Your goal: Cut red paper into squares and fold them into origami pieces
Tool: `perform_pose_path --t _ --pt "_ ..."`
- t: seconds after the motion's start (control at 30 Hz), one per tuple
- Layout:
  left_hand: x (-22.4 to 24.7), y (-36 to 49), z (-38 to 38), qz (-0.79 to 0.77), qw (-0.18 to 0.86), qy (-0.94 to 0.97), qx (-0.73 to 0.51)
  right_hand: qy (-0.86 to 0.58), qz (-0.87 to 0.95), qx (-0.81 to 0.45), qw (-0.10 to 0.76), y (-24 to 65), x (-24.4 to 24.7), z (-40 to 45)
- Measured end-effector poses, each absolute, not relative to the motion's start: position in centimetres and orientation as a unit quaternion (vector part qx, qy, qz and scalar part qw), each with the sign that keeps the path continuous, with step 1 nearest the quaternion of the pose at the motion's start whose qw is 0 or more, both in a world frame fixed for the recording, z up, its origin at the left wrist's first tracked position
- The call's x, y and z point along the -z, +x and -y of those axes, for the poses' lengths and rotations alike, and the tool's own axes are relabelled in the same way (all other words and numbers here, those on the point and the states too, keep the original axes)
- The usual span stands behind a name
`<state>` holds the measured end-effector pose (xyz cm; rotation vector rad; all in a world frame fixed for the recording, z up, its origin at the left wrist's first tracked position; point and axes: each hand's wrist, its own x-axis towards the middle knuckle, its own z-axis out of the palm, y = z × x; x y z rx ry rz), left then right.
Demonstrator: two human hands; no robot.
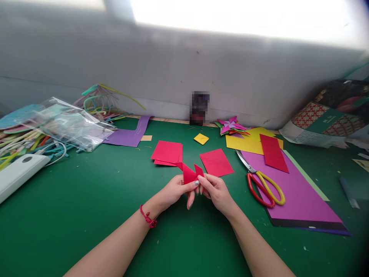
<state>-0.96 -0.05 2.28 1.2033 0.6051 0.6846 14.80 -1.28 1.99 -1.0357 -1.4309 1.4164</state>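
Note:
Between my two hands is a folded piece of red paper (188, 175), with pointed flaps standing up at its left and right. My left hand (178, 188) grips its lower left part, thumb on the near face. The fingers of my right hand (215, 189) pinch its right end, close to the left thumb. Just beyond my left hand lies a small stack of red paper squares (167, 152). A single red square (216, 162) lies beyond my right hand, turned at an angle. My fingers hide the lower edge of the folded paper.
Scissors (262, 184) with red and yellow handles rest on purple sheets (302, 196) at the right. Behind them are yellow paper (245, 142) and folded paper stars (230, 125). Clear plastic (77, 123), pipe cleaners (98, 102) and a white device (23, 173) lie left on the green table (86, 207).

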Motion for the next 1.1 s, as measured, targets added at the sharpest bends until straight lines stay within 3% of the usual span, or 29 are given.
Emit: perform_pose_path --t 0.33,0.57,1.1 --pt "-2.1 -0.5 0.2 -0.292 0.750 0.506 -0.310 -0.400 0.535 -0.597 0.445 14.6 -1.5 1.2" --pt "-1.7 -0.2 0.1 -0.298 0.774 0.459 -0.319 -0.438 0.482 -0.548 0.524 15.1 -0.7 0.5" --pt "-1.7 -0.2 -0.1 -0.302 0.774 0.441 -0.338 -0.431 0.453 -0.553 0.550 15.2 -0.1 0.1"
